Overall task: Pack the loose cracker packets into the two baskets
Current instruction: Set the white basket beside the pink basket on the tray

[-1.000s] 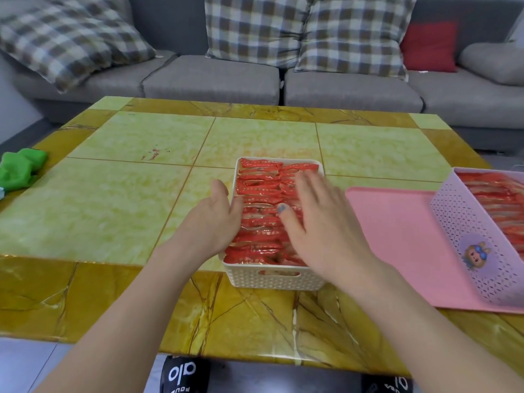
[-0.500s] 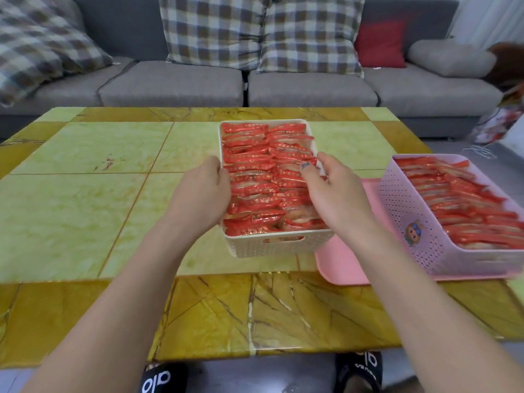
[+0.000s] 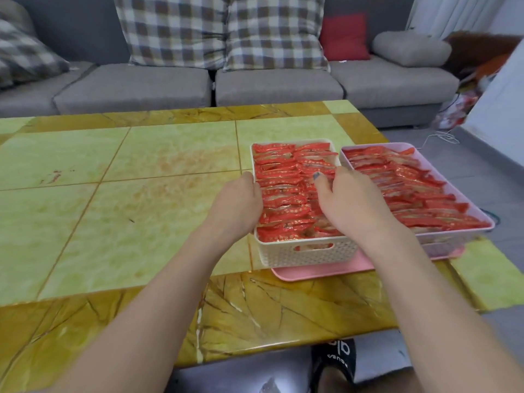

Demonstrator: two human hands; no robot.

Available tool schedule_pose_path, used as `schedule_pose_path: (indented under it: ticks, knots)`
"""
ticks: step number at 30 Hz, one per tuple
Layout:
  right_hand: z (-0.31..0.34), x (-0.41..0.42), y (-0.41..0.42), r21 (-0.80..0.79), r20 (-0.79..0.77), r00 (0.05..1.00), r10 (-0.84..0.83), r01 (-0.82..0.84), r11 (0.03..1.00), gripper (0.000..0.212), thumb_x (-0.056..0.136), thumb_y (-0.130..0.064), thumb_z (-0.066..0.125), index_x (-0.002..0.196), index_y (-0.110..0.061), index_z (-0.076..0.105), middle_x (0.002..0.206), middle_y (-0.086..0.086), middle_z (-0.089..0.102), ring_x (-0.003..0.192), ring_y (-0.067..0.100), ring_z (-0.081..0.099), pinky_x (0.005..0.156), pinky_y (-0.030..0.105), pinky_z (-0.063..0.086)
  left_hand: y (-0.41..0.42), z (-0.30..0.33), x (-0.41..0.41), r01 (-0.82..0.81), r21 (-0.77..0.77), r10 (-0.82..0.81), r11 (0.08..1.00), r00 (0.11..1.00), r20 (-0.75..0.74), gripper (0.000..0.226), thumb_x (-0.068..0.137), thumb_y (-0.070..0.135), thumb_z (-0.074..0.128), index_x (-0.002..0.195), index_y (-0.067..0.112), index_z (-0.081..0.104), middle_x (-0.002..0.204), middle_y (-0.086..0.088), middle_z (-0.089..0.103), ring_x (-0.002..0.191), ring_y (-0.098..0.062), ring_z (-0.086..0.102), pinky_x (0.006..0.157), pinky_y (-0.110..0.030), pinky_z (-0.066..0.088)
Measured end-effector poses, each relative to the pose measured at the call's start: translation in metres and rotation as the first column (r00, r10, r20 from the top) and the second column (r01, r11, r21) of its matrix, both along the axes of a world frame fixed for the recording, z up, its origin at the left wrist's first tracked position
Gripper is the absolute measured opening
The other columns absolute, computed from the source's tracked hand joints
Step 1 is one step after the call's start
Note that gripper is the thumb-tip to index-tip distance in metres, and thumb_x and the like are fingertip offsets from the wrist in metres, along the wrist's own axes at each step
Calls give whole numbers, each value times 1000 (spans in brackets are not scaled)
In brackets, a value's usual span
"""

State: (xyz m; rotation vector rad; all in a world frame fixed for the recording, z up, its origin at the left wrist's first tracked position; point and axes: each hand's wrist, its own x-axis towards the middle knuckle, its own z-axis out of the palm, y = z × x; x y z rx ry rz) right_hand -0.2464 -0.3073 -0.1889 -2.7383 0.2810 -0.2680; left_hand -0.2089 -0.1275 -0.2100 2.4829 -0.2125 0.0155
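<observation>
On the big table with shiny green and yellow stone squares (image 3: 113,211), a flat pink plastic tray (image 3: 320,272) lies near the right front corner, and both baskets sit on it, touching side by side. The pink plastic basket with little holes (image 3: 453,241) is on the right, close to the table's right edge, so there is little room that way. The left side of the table has lots of open room for sliding. The white plastic basket with little holes (image 3: 306,253) is full of small red shiny cracker packets (image 3: 283,194), so it is likely a bit heavy, and stiff enough to lift by its two long sides or the handle hole in front. The packets look light and slippery, and the crackers inside could break if squeezed. The left hand (image 3: 235,205) grips the white basket's left wall. The right hand (image 3: 351,205) curls over its right wall, fingers hooked down between the baskets.
</observation>
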Motion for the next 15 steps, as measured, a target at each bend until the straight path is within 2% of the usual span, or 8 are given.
schedule_pose_path:
  ticks: [2, 5, 6, 8, 9, 12, 15]
  knots:
    - [-2, 1, -3, -38, -25, 1000, -12, 11, 999, 54, 107, -39, 36, 103, 7, 64, 102, 28, 66, 98, 41, 58, 82, 42, 42, -7, -2, -2, 13, -3, -13, 1000, 1000, -13, 30, 108, 23, 30, 96, 7, 53, 89, -8, 64, 72, -21, 62, 54, -30, 42]
    - [-4, 0, -5, -83, -107, 994, -37, 29, 996, 56, 108, -38, 32, 112, 9, 63, 113, 31, 62, 111, 42, 51, 99, 46, 38, -15, 0, -5, 20, -13, -20, 1000, 1000, -23, 30, 108, 23, 30, 94, 7, 52, 79, -2, 60, 59, -14, 61, 42, -18, 42]
    - [-5, 1, -6, -83, -124, 991, -47, 37, 996, 55, 108, -38, 32, 122, 9, 59, 121, 32, 59, 116, 43, 50, 102, 47, 37, -16, 0, -5, 22, -26, -23, 999, 999, -27, 30, 108, 23, 29, 95, 7, 52, 80, -3, 61, 58, -16, 64, 43, -19, 46]
    - [-8, 1, -6, -84, -148, 987, -66, 54, 995, 60, 107, -39, 32, 145, 6, 40, 136, 33, 50, 125, 46, 45, 107, 48, 34, -19, 0, -5, 31, -39, -32, 999, 999, -33, 30, 107, 24, 29, 97, 6, 51, 85, -8, 65, 61, -23, 68, 55, -36, 58]
    - [-10, 2, -6, -85, -154, 985, -72, 59, 995, 62, 107, -40, 32, 150, 5, 33, 140, 33, 47, 128, 46, 43, 108, 49, 34, -21, -2, -5, 32, -33, -34, 999, 999, -35, 30, 107, 24, 30, 97, 5, 51, 87, -11, 66, 65, -27, 69, 61, -44, 59]
    - [-11, 2, -5, -109, -169, 983, -75, 57, 992, 65, 107, -40, 31, 153, 5, 24, 139, 33, 46, 128, 45, 42, 107, 48, 35, -25, -5, -8, 39, -9, -39, 999, 998, -53, 29, 107, 23, 30, 98, 5, 50, 93, -14, 67, 76, -33, 68, 70, -51, 57]
    - [-17, 4, -4, -169, -169, 984, -63, 34, 985, 63, 107, -39, 28, 148, 9, 30, 134, 33, 50, 123, 46, 46, 105, 48, 35, -25, -6, -8, 43, 14, -42, 999, 997, -65, 28, 108, 22, 30, 101, 4, 51, 95, -15, 66, 80, -33, 68, 73, -51, 57]
